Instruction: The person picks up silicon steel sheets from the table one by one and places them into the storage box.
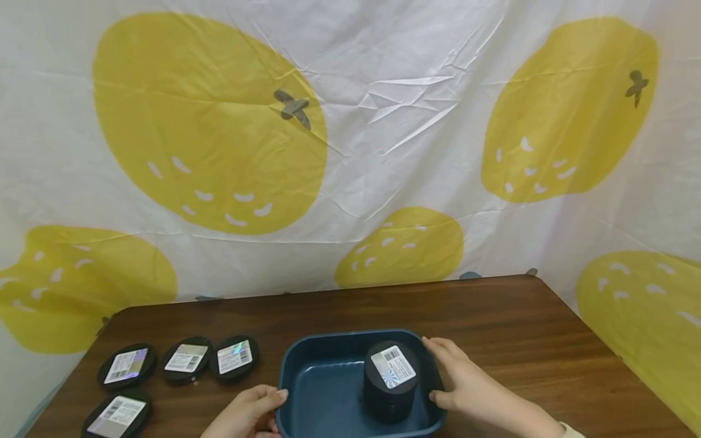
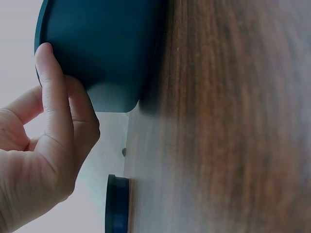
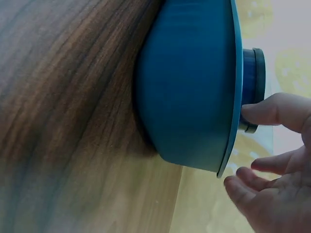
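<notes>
A dark blue rectangular tray (image 1: pixel 334 380) sits on the wooden table. Inside it, toward the right, stands a black round tub (image 1: pixel 378 389) with a white label on its lid; whether it is one tub or a stack I cannot tell. At the tray's left side my left hand (image 1: pixel 247 412) pinches the rim, thumb on top and fingers against the outer wall (image 2: pixel 112 53). My right hand (image 1: pixel 470 382) is at the far right corner. Its thumb touches the rim, while its other fingers are loosely spread beside the corner in the right wrist view.
Several flat round black tubs (image 1: pixel 127 366) with white labels lie on the table's left side. Behind the wooden table (image 1: pixel 493 310) hangs a white cloth (image 1: pixel 383 36) printed with yellow fruit, and it continues along the right side.
</notes>
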Available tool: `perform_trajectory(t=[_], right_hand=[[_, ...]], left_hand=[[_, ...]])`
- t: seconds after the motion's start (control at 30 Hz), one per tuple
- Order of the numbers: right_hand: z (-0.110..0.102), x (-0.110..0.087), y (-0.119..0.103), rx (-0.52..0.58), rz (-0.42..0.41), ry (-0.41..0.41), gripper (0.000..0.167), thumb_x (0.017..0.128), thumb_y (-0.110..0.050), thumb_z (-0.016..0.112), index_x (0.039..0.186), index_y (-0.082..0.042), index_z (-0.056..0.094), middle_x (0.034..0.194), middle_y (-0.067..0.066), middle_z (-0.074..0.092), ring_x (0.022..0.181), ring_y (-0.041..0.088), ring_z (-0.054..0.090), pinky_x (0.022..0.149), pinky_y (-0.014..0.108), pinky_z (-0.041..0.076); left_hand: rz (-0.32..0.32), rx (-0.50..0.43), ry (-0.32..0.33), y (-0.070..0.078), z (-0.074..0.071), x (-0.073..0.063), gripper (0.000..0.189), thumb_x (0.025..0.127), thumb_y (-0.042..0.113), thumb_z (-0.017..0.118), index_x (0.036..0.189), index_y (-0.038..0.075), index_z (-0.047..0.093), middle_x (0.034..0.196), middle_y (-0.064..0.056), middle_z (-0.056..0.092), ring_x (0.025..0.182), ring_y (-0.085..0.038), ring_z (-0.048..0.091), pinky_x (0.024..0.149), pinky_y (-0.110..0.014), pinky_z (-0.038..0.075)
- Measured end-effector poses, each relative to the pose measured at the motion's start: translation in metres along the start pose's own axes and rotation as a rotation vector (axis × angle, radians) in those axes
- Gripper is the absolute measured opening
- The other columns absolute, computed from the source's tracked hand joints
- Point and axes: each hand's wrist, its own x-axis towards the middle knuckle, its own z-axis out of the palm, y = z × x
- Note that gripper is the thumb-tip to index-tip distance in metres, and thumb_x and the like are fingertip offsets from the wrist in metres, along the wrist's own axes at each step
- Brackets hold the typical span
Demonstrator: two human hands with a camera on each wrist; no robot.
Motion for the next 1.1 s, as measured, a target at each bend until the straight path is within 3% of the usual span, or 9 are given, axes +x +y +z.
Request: perform_trajectory(t=[0.17,0.27,0.37,0.53,0.73,0.83,1.1], right_hand=[[0.0,-0.007,0.006,-0.019,0.054,0.008,0.078,0.071,-0.011,0.074,0.135,0.01,0.036,0.13,0.029,0.039,0.118,0.048,0.04,0.09,0.064,0.038],[0.0,-0.01,0.009,0.033,0.089,-0.008,0.077,0.073,-0.013,0.074,0.136,0.01,0.035,0.131,0.031,0.039,0.118,0.049,0.041,0.09,0.065,0.038],[0.003,-0.012,0.014,0.118,0.09,-0.02,0.073,0.076,-0.012,0.072,0.134,0.013,0.035,0.126,0.031,0.043,0.111,0.045,0.048,0.087,0.059,0.043],[0.008,-0.015,0.016,0.25,0.12,-0.005,0.063,0.081,-0.007,0.067,0.129,0.018,0.036,0.111,0.019,0.056,0.095,0.03,0.057,0.078,0.046,0.05],[0.017,-0.016,0.015,0.611,0.201,0.012,0.062,0.084,0.002,0.058,0.133,0.02,0.025,0.096,0.012,0.048,0.072,0.018,0.053,0.056,0.03,0.053],[0.02,-0.018,0.016,0.734,0.249,0.025,0.063,0.085,0.003,0.056,0.136,0.017,0.021,0.091,0.009,0.041,0.069,0.017,0.051,0.056,0.028,0.051],[0.025,-0.02,0.019,0.821,0.297,0.045,0.061,0.087,0.002,0.055,0.135,0.014,0.018,0.088,0.006,0.037,0.07,0.016,0.05,0.057,0.026,0.05]], left_hand=[[0.003,0.016,-0.002,0.0,-0.001,0.001,0.022,0.093,0.023,0.053,0.096,0.001,0.05,0.069,0.0,0.05,0.059,-0.006,0.052,0.055,-0.018,0.05],[0.002,0.021,-0.002,0.0,-0.001,0.0,0.023,0.093,0.024,0.053,0.096,0.001,0.05,0.068,0.0,0.05,0.059,-0.006,0.052,0.055,-0.018,0.05],[0.005,0.026,-0.006,0.0,-0.002,0.0,0.024,0.093,0.024,0.053,0.097,0.0,0.05,0.069,0.0,0.051,0.059,-0.006,0.052,0.056,-0.018,0.05],[0.017,0.046,-0.005,0.0,-0.001,0.0,0.025,0.094,0.024,0.053,0.097,-0.001,0.05,0.068,0.0,0.051,0.059,-0.006,0.053,0.055,-0.018,0.05],[0.033,0.055,0.004,-0.002,-0.001,0.0,0.022,0.094,0.022,0.052,0.095,0.0,0.051,0.067,0.001,0.052,0.058,-0.006,0.053,0.054,-0.017,0.049],[0.014,0.042,0.007,-0.002,-0.001,-0.001,0.023,0.094,0.023,0.052,0.095,0.001,0.051,0.068,0.0,0.052,0.059,-0.007,0.053,0.055,-0.018,0.05],[-0.004,0.013,-0.003,0.002,0.001,-0.002,0.023,0.094,0.021,0.051,0.098,-0.001,0.049,0.07,-0.002,0.051,0.06,-0.008,0.054,0.057,-0.02,0.052]])
